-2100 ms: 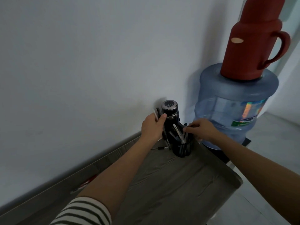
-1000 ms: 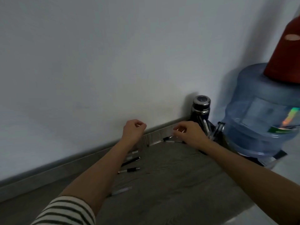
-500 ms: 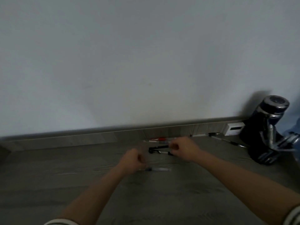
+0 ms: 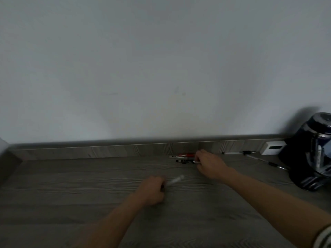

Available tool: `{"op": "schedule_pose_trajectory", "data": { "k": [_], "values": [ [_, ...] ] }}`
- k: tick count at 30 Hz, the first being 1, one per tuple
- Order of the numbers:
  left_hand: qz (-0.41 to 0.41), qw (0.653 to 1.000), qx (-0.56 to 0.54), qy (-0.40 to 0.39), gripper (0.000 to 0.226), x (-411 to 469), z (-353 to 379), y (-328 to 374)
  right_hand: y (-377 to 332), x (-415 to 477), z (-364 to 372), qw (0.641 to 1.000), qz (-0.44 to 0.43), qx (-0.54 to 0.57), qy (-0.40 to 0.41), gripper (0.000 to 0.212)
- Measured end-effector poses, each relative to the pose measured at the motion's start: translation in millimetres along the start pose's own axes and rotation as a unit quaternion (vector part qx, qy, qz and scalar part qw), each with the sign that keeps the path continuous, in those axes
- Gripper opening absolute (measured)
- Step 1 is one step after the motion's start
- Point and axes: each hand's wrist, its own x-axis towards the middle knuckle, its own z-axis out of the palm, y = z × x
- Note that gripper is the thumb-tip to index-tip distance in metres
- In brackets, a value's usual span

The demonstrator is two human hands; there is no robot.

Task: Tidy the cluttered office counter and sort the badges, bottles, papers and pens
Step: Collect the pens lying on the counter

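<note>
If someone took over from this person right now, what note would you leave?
Left hand grips a clear pen.
Right hand pinches a black pen; a red pen lies just behind it.
Two more pens lie loose to the right.
Holder at far right has some pens in it: done.
Still to do: the loose pens probably go in the holder.

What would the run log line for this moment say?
left hand: grips clear pen | right hand: at black pen, grip unclear | red pen: by back ledge
</note>
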Motion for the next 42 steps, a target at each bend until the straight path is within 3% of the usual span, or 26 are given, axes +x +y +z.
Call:
{"op": "schedule_pose_trajectory", "data": {
  "k": [7, 10, 16, 20, 25, 30, 34, 38, 42],
  "values": [
    [0.002, 0.993, -0.053, 0.107, 0.014, 23.7, -21.4, -11.4, 7.1, -1.8, 5.5, 0.998, 0.004, -0.060, -0.012, 0.047],
    [0.032, 0.989, -0.036, 0.142, 0.014, 38.4, -32.8, -1.1, 16.3, -5.7, 7.3, 0.997, 0.014, -0.064, -0.044, 0.042],
    [0.117, 0.987, -0.026, 0.112, 0.022, 78.5, -36.3, 36.6, 40.5, -27.5, 4.1, 0.993, 0.037, -0.063, -0.093, 0.029],
    [0.149, 0.984, 0.030, 0.092, 0.031, 90.8, -31.0, 49.5, 56.0, -41.4, -3.3, 0.995, 0.068, -0.023, -0.072, 0.024],
    [0.126, 0.988, 0.068, 0.057, 0.037, 103.5, -31.5, 54.5, 74.6, -50.4, -9.4, 0.993, 0.109, 0.002, -0.037, 0.018],
    [0.110, 0.990, 0.080, 0.022, 0.039, 98.8, -28.4, 47.0, 70.8, -39.1, -17.2, 0.995, 0.095, 0.017, 0.032, 0.037],
    [0.087, 0.992, 0.088, 0.036, 0.029, 88.5, -28.9, 32.0, 58.5, -15.7, -10.6, 0.999, 0.040, 0.018, 0.023, 0.032],
    [0.050, 0.996, 0.069, 0.040, 0.029, 78.4, -28.3, 11.1, 38.3, 7.2, 1.0, 0.999, -0.016, -0.037, 0.022, 0.040],
    [0.011, 0.998, 0.048, 0.041, 0.027, 67.7, -27.1, -7.6, 22.4, 17.7, 3.2, 0.998, 0.021, -0.061, -0.009, 0.041]
  ]
}}
